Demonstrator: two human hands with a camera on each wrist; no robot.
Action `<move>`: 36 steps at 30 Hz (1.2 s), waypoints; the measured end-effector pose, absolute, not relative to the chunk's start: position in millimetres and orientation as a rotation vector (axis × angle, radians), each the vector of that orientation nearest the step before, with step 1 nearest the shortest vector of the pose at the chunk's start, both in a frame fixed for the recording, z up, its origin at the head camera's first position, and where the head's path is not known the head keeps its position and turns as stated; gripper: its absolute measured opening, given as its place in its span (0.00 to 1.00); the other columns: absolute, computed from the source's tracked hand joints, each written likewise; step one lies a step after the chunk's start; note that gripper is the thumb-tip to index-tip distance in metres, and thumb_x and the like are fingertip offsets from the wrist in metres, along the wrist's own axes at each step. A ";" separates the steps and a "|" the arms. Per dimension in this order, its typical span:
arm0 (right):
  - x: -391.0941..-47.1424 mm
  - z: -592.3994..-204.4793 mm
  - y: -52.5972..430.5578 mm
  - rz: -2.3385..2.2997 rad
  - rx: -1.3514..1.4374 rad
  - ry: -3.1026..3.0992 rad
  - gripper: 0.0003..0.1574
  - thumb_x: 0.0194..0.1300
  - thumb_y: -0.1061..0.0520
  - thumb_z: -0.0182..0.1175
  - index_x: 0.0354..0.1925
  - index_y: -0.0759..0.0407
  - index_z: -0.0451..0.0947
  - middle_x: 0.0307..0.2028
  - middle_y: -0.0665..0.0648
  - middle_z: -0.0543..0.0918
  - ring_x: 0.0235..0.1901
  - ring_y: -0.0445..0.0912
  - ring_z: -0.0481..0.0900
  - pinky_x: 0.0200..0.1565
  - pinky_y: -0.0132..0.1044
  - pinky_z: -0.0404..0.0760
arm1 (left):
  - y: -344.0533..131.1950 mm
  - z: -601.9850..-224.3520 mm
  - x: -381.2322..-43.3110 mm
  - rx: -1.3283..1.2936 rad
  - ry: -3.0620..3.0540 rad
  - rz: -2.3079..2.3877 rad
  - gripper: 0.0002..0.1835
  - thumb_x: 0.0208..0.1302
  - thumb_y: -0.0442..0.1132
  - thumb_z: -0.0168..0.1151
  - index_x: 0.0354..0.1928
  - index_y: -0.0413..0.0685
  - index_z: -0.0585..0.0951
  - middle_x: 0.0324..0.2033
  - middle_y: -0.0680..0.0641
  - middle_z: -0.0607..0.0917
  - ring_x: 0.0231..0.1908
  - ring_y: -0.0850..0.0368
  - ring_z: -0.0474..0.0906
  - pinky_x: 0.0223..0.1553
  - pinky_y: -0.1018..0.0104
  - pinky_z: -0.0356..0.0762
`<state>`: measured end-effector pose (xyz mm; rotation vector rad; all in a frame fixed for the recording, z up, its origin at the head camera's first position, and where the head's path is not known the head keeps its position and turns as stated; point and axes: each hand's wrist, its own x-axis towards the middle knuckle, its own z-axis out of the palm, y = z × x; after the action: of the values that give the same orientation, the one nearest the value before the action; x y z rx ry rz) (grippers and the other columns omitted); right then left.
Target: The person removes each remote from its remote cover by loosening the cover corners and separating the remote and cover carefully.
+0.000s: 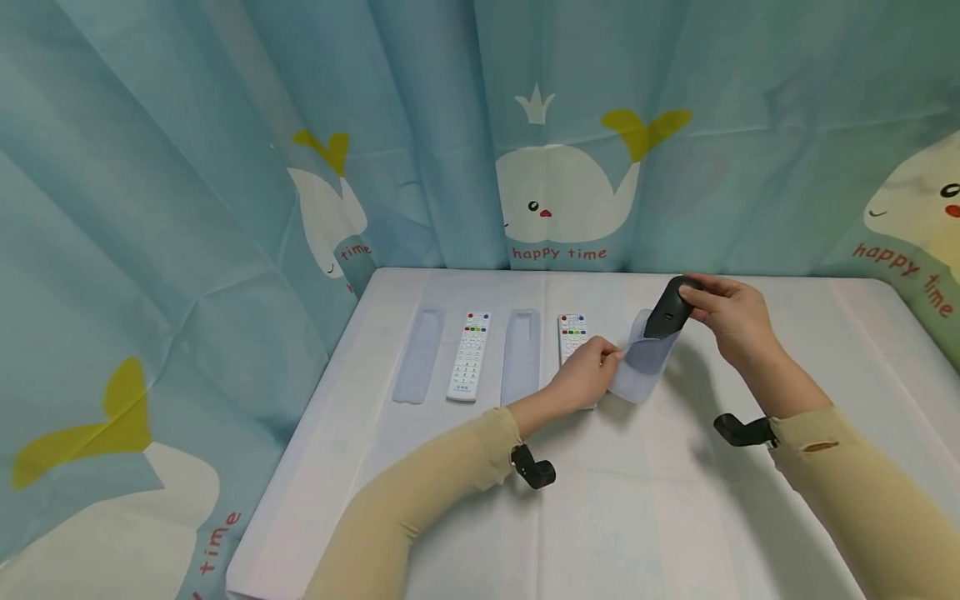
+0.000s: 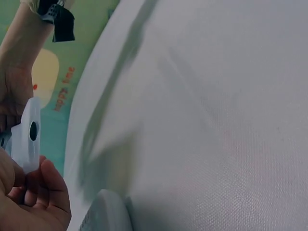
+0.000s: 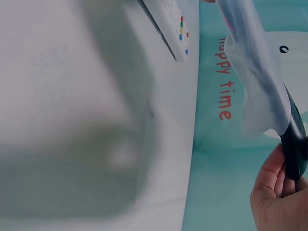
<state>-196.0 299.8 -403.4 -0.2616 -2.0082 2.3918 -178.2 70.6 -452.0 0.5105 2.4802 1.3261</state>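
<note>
My right hand (image 1: 731,317) grips the upper end of a black remote control (image 1: 670,307), whose lower part is inside a translucent silicone cover (image 1: 637,379). The remote and cover are tilted, raised off the table. With thumb and fingers, my left hand (image 1: 585,375) pinches the cover's left edge. The left wrist view shows an oval hole in the cover (image 2: 26,139) just above the left fingers. Seen from the right wrist, the cover (image 3: 257,72) has a loose, flared side, and the black remote (image 3: 292,147) sticks out of it. A white remote (image 1: 572,327) lies partly hidden behind the left hand.
Left of the hands, another white remote (image 1: 468,357) lies between two flat translucent covers, one at the far left (image 1: 418,358) and one nearer (image 1: 521,358). All rest on the white-covered table (image 1: 637,517). A blue whale-print curtain (image 1: 442,167) hangs behind and left.
</note>
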 end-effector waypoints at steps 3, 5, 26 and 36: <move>-196.3 -402.2 300.8 2.389 -0.249 -2.010 0.45 0.68 0.59 0.69 0.73 0.75 0.60 0.50 0.48 0.76 0.44 0.32 0.81 0.45 0.25 0.81 | 71.1 -452.8 -177.9 0.446 2.404 1.406 0.14 0.81 0.43 0.51 0.54 0.41 0.77 0.39 0.51 0.80 0.27 0.61 0.77 0.29 0.71 0.77; -196.0 -401.2 301.7 2.420 -0.224 -1.995 0.45 0.68 0.59 0.69 0.74 0.73 0.60 0.53 0.49 0.75 0.46 0.33 0.81 0.47 0.26 0.81 | 72.2 -452.2 -178.0 0.364 2.334 1.471 0.14 0.79 0.45 0.55 0.53 0.42 0.78 0.41 0.51 0.81 0.29 0.61 0.78 0.30 0.69 0.78; -194.1 -408.9 290.8 2.294 -0.057 -2.350 0.48 0.72 0.57 0.65 0.78 0.68 0.51 0.44 0.42 0.82 0.41 0.33 0.84 0.43 0.26 0.82 | 84.0 -452.4 -172.8 0.206 1.926 1.691 0.32 0.65 0.36 0.71 0.68 0.39 0.69 0.44 0.42 0.87 0.38 0.59 0.83 0.41 0.66 0.79; -200.3 -413.7 302.3 2.317 -0.186 -2.306 0.50 0.74 0.57 0.63 0.80 0.68 0.45 0.48 0.49 0.75 0.39 0.33 0.83 0.41 0.26 0.83 | 82.5 -454.8 -159.3 0.254 1.944 1.602 0.31 0.64 0.31 0.71 0.67 0.38 0.71 0.43 0.42 0.87 0.37 0.60 0.82 0.41 0.69 0.78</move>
<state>-200.3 302.3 -413.7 -0.1860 -2.3063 2.3171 -159.3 82.5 -454.8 0.2540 1.9443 1.6021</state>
